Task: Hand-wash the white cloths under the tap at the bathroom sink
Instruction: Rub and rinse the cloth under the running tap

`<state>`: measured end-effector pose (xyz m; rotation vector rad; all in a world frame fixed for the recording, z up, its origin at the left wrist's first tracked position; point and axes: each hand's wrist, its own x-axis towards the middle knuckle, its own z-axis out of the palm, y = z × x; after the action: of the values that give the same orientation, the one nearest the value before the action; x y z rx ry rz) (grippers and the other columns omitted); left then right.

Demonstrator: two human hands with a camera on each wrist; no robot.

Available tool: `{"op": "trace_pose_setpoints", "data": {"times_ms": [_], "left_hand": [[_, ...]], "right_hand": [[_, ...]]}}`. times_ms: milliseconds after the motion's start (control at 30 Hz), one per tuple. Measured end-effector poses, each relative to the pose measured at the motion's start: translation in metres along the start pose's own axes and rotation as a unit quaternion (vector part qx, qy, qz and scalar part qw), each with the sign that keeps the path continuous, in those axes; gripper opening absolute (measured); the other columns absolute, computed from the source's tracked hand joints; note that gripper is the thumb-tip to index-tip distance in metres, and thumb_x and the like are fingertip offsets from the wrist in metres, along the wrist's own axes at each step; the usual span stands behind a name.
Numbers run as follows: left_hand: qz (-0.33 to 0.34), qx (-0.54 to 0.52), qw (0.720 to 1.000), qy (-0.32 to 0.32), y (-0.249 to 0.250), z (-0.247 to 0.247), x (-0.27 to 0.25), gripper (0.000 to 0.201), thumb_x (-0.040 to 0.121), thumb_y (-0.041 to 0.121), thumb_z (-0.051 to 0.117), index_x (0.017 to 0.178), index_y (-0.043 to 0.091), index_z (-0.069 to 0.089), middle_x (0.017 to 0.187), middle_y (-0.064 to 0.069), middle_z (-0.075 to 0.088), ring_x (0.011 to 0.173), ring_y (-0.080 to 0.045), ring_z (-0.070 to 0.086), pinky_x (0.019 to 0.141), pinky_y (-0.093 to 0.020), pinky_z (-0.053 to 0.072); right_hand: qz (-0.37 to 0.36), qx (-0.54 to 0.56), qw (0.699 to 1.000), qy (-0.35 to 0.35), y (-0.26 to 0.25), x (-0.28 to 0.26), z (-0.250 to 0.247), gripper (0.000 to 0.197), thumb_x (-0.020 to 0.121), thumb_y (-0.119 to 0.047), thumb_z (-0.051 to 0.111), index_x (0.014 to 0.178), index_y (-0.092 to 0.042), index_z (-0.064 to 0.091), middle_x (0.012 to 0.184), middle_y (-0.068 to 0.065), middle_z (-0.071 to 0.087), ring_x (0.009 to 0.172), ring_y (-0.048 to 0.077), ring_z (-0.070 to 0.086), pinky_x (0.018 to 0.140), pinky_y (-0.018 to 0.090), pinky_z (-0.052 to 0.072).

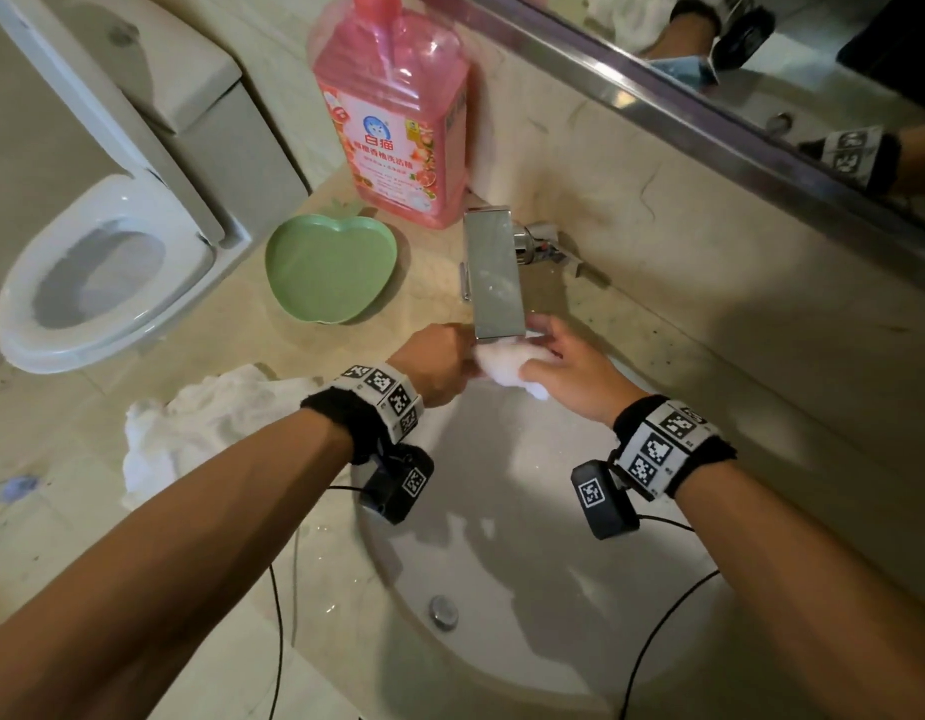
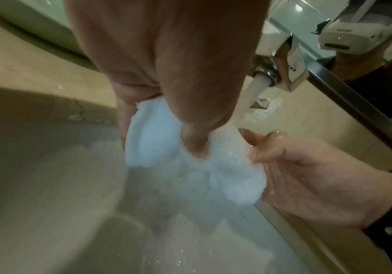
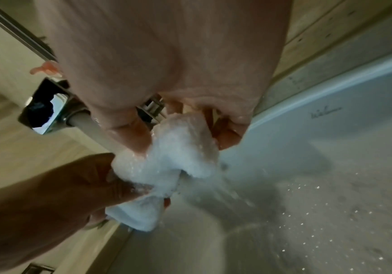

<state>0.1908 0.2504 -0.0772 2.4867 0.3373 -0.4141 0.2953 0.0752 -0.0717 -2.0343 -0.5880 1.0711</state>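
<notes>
Head view: both hands hold a wet white cloth (image 1: 502,362) under the tap (image 1: 494,275), over the back of the sink (image 1: 528,641). A second crumpled white cloth (image 1: 190,423) lies on the counter (image 1: 242,589), judged still unwashed.

Left wrist view: left hand (image 2: 166,74) pinches the cloth, thumb pressed into it; water stream (image 2: 251,96) running.

Right wrist view: right hand (image 3: 166,74) has fingers curled round the cloth's other end. Rinsing in progress; wringing remains.

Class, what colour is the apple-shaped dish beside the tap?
Pale green dish; the head view shows it best.
</notes>
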Motion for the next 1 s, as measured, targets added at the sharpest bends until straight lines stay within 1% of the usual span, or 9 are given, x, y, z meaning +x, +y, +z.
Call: {"op": "trace_pose_setpoints", "data": {"times_ms": [100, 267, 400, 500, 567, 667, 800, 933, 1000], "left_hand": [[-0.006, -0.014, 1.000, 0.013, 0.004, 0.005, 0.002, 0.045, 0.088, 0.028, 0.065, 0.131, 0.017, 0.060, 0.126, -0.010, 0.064, 0.111, -0.030, 0.061, 0.093, -0.038, 0.050], [-0.003, -0.113, 0.991, -0.074, 0.008, 0.010, 0.009, 0.068, 0.073, 0.026, 0.085, 0.133, 0.017, 0.053, 0.119, 0.002, 0.058, 0.104, 0.004, 0.053, 0.086, -0.010, 0.037], [-0.018, -0.035, 0.993, -0.112, 0.008, 0.015, 0.013, 0.067, 0.080, 0.045, 0.076, 0.137, 0.023, 0.049, 0.132, -0.001, 0.057, 0.120, -0.017, 0.052, 0.102, -0.023, 0.036], [0.012, 0.068, 0.997, -0.045, 0.002, 0.014, 0.005, 0.059, 0.081, 0.059, 0.066, 0.130, 0.028, 0.054, 0.124, -0.003, 0.064, 0.108, -0.019, 0.060, 0.082, -0.022, 0.036], [0.020, 0.038, 0.998, -0.035, -0.002, 0.009, -0.002, 0.063, 0.078, 0.060, 0.067, 0.131, 0.029, 0.053, 0.121, -0.002, 0.065, 0.102, -0.020, 0.061, 0.079, -0.024, 0.038], [-0.004, -0.021, 0.996, -0.084, -0.012, -0.003, -0.014, 0.078, 0.080, 0.070, 0.059, 0.144, 0.029, 0.039, 0.133, -0.001, 0.057, 0.112, -0.020, 0.058, 0.095, -0.034, 0.045], [-0.032, -0.055, 0.997, -0.050, -0.031, -0.009, -0.035, 0.060, 0.090, 0.057, 0.050, 0.141, 0.027, 0.042, 0.112, -0.006, 0.068, 0.094, -0.024, 0.063, 0.076, -0.029, 0.041], [-0.077, -0.018, 0.997, -0.004, -0.038, -0.010, -0.047, 0.046, 0.093, 0.050, 0.043, 0.129, 0.021, 0.052, 0.093, -0.008, 0.070, 0.079, -0.024, 0.058, 0.068, -0.031, 0.040], [-0.096, -0.028, 0.995, 0.000, -0.038, -0.008, -0.047, 0.039, 0.097, 0.042, 0.042, 0.131, 0.024, 0.051, 0.093, -0.006, 0.071, 0.073, -0.019, 0.055, 0.063, -0.027, 0.036]], "right_hand": [[0.019, -0.038, 0.999, -0.011, 0.006, -0.001, -0.002, 0.052, 0.074, -0.031, 0.066, 0.120, -0.039, 0.043, 0.113, -0.006, 0.060, 0.097, 0.014, 0.061, 0.072, 0.025, 0.047], [-0.047, -0.122, 0.991, 0.003, 0.009, -0.006, 0.001, 0.041, 0.076, -0.023, 0.060, 0.112, -0.037, 0.044, 0.107, -0.002, 0.058, 0.079, 0.017, 0.056, 0.062, 0.026, 0.042], [-0.087, -0.210, 0.973, 0.032, 0.001, -0.007, -0.002, 0.038, 0.080, -0.017, 0.062, 0.111, -0.033, 0.045, 0.103, 0.001, 0.063, 0.077, 0.023, 0.058, 0.066, 0.034, 0.047], [-0.091, -0.238, 0.966, 0.041, -0.005, -0.007, -0.002, 0.038, 0.080, -0.018, 0.065, 0.112, -0.026, 0.048, 0.101, 0.005, 0.066, 0.081, 0.029, 0.061, 0.071, 0.040, 0.052], [-0.092, -0.234, 0.967, 0.048, -0.007, -0.006, 0.002, 0.035, 0.081, -0.017, 0.068, 0.109, -0.023, 0.047, 0.104, 0.002, 0.065, 0.088, 0.028, 0.062, 0.076, 0.039, 0.052], [-0.107, -0.200, 0.973, 0.044, -0.009, -0.001, 0.011, 0.035, 0.082, -0.011, 0.072, 0.107, -0.022, 0.050, 0.111, -0.001, 0.061, 0.101, 0.024, 0.060, 0.082, 0.030, 0.046], [-0.074, -0.140, 0.987, -0.019, -0.017, 0.006, 0.022, 0.039, 0.085, -0.011, 0.065, 0.125, -0.012, 0.063, 0.116, 0.001, 0.063, 0.108, 0.020, 0.059, 0.088, 0.025, 0.047], [-0.068, -0.208, 0.976, -0.008, -0.026, 0.012, 0.034, 0.004, 0.087, -0.014, 0.058, 0.083, -0.012, 0.057, 0.078, 0.003, 0.055, 0.081, 0.023, 0.052, 0.057, 0.012, 0.032], [-0.079, -0.253, 0.964, -0.013, -0.030, 0.013, 0.039, 0.008, 0.090, -0.012, 0.053, 0.082, -0.011, 0.052, 0.079, 0.012, 0.056, 0.085, 0.026, 0.051, 0.064, 0.019, 0.031]]}}
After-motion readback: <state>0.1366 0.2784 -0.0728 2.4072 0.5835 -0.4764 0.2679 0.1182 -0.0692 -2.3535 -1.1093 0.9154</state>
